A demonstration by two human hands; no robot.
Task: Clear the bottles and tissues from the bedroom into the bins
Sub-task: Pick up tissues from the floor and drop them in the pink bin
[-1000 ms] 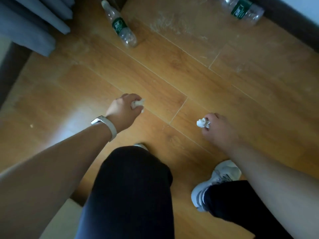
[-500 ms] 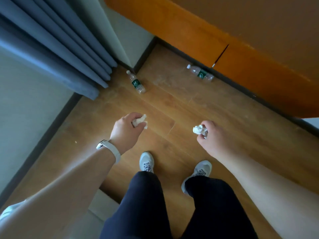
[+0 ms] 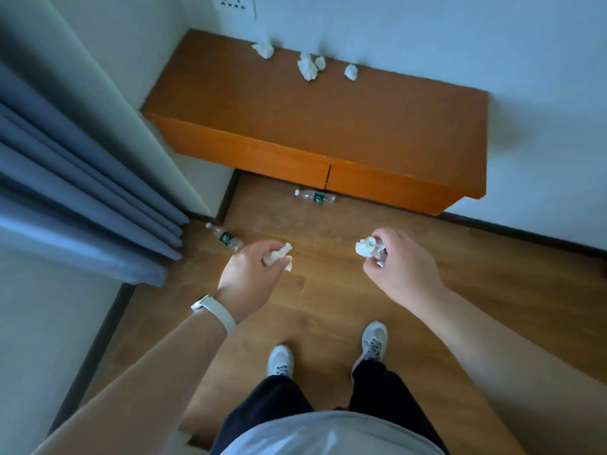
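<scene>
My left hand point(image 3: 251, 275), with a white watch at the wrist, grips a crumpled white tissue point(image 3: 278, 254). My right hand point(image 3: 404, 267) grips another crumpled tissue point(image 3: 369, 247). Both hands hang above the wooden floor in front of me. Two clear plastic bottles with green labels lie on the floor: one point(image 3: 226, 238) by the curtain's foot, one point(image 3: 316, 196) against the base of the orange cabinet. Several crumpled tissues point(image 3: 308, 68) lie along the back of the cabinet top, by the wall.
The low orange cabinet point(image 3: 328, 126) stands against the white wall ahead. Grey-blue curtains point(image 3: 75, 192) hang at the left. My feet in white shoes point(image 3: 328, 353) stand on the wooden floor point(image 3: 476, 290). A wall socket point(image 3: 233, 3) sits above the cabinet.
I have stood up from a crouch, and the view has risen and tilted forward. The cabinet top and its tissues have come into sight. Both hands keep their tissues.
</scene>
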